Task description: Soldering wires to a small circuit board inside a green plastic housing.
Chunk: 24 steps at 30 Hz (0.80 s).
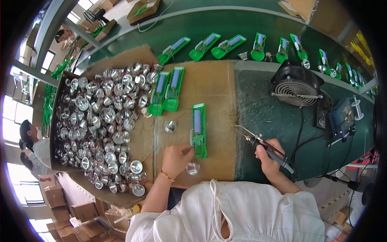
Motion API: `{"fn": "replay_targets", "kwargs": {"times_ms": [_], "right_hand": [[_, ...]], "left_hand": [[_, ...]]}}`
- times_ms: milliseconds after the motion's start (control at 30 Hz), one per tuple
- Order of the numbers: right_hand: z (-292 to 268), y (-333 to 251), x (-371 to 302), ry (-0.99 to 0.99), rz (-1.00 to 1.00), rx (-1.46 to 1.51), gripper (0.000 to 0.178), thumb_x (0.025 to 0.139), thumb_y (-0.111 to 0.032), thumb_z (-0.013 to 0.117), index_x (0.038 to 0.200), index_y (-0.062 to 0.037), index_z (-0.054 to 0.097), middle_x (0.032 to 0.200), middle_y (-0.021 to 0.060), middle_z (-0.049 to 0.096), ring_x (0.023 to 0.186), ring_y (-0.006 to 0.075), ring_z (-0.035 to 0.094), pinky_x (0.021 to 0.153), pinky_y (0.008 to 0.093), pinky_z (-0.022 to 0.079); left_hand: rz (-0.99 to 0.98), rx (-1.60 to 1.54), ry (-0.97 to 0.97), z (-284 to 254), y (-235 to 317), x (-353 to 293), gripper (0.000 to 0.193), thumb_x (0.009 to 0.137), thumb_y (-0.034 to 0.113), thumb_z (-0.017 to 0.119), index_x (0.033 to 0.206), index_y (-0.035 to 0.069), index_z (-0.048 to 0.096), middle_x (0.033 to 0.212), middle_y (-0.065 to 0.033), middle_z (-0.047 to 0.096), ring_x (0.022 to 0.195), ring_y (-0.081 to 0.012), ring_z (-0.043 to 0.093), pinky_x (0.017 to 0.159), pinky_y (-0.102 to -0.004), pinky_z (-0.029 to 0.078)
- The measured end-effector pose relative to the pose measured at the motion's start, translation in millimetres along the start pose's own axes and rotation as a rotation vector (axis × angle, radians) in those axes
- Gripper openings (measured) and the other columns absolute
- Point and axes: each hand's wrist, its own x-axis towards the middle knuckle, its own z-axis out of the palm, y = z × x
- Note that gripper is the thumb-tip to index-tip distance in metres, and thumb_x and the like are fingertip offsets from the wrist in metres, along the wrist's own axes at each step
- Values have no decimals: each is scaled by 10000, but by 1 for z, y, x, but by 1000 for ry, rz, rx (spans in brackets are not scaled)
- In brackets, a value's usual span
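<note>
Left fingers [187, 151]: pinched together at lower left edge of green case [198, 135], centre of frame; cannot tell whether gripping it. Right fingers [262, 154]: closed round soldering iron [275, 156], right of centre. Loose silver cup [192, 168]: just below case. Carton [53, 151] of silver cups [109, 115]: left. Black fan [297, 86]: upper right.

The left hand [176, 160] bends inward, pinching, while the right hand [270, 158] curls in a grip.
</note>
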Motion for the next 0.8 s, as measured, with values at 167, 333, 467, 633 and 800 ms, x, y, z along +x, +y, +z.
{"fn": "replay_targets", "kwargs": {"times_ms": [167,333,467,633,800], "right_hand": [[-7,13,8,59,76,-4,130,806,-58,603,858,1,499,657,87,574,545,104,541,502,232,453],[1,22,3,114,225,126,162,761,-99,692,808,-17,560,654,28,599,581,68,537,527,230,448],[4,29,3,111,220,160,156,754,-64,680,809,-4,547,652,50,597,577,79,545,529,238,460],[-3,15,8,147,286,121,156,744,-58,688,784,2,550,647,88,623,573,102,589,527,247,481],[-1,7,12,117,281,91,173,736,-77,697,782,2,550,636,69,622,560,95,582,521,248,477]], "left_hand": [[274,138,19,7,75,98,152,706,171,593,652,32,626,580,-146,572,513,-278,573,507,-352,451],[475,264,122,36,151,232,186,698,211,559,700,54,659,673,-141,619,624,-300,614,598,-389,497],[346,346,129,75,184,337,189,717,256,579,723,100,685,717,-126,649,674,-310,624,669,-391,511],[556,210,378,77,196,347,239,724,313,646,854,115,672,974,-92,595,904,-296,577,745,-392,478],[678,427,-112,53,141,342,679,789,449,584,1360,204,309,1049,-175,501,990,-358,528,841,-427,426]]}}
